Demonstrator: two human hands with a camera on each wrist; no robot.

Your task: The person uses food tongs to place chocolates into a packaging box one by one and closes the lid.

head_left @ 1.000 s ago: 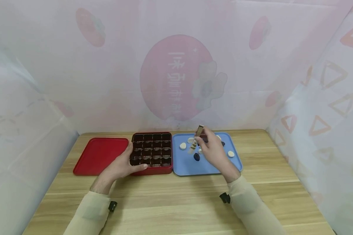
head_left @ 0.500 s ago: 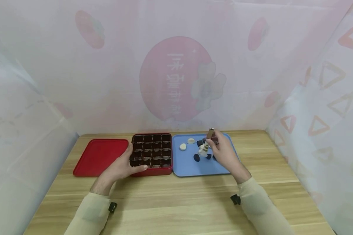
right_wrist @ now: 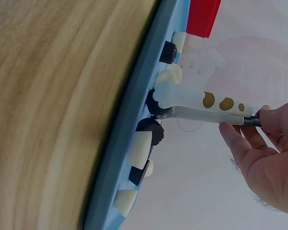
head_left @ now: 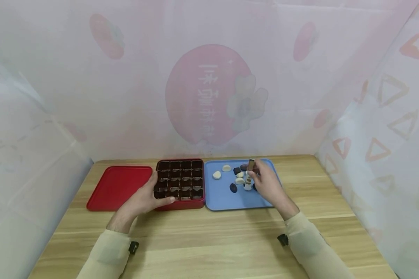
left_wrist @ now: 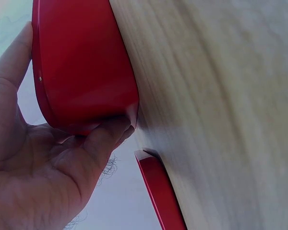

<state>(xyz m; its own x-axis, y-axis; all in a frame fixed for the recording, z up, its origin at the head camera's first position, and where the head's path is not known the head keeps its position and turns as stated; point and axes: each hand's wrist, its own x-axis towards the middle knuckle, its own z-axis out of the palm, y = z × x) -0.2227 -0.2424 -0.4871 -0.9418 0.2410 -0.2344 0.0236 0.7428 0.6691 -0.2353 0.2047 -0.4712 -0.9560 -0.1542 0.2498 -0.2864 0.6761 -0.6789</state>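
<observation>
My left hand (head_left: 144,195) grips the near left corner of a red box (head_left: 186,204), thumb along its front and fingers on its left side. The box's dark insert is divided into many small compartments. My right hand (head_left: 267,184) holds small tongs (head_left: 249,178) with a metal handle and pale, brown-spotted arms, pointing down over a blue tray (head_left: 216,199). In the right wrist view the tips of the tongs lie around a dark chocolate (right_wrist: 154,103); whether they pinch it I cannot tell. White chocolates (head_left: 217,175) and dark chocolates (head_left: 233,188) lie about the tray.
A red lid (head_left: 120,188) lies flat left of the box. Box and tray stand side by side on the wooden table (head_left: 202,240). A printed cloth backdrop (head_left: 136,97) rises behind the table and along both sides.
My right hand has moved right with the tongs, then lowered their tips among the chocolates on the tray. My left hand stays on the box.
</observation>
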